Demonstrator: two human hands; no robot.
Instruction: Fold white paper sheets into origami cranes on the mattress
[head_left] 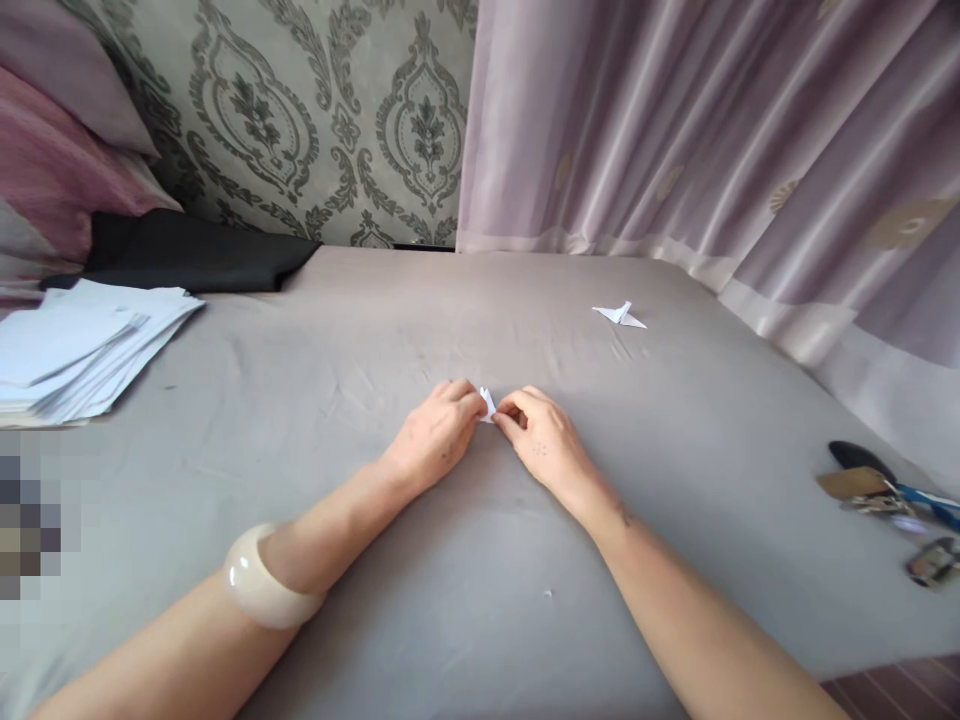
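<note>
Between my two hands is a small piece of folded white paper (487,404), pointed at the top. My left hand (441,430) grips its left side, and the fingers hide part of the paper. On the other side, my right hand (541,432) pinches the lower right edge with thumb and forefinger. Farther back to the right, a folded paper crane (621,315) rests on the grey sheet (420,330) with its wings spread.
A stack of white paper sheets (97,345) lies at the left, before a black cloth (195,250). Keys with a brown tag (855,484) lie at the far right. Purple curtains (637,120) hang along the right side. A tiny white scrap (548,594) lies near the front.
</note>
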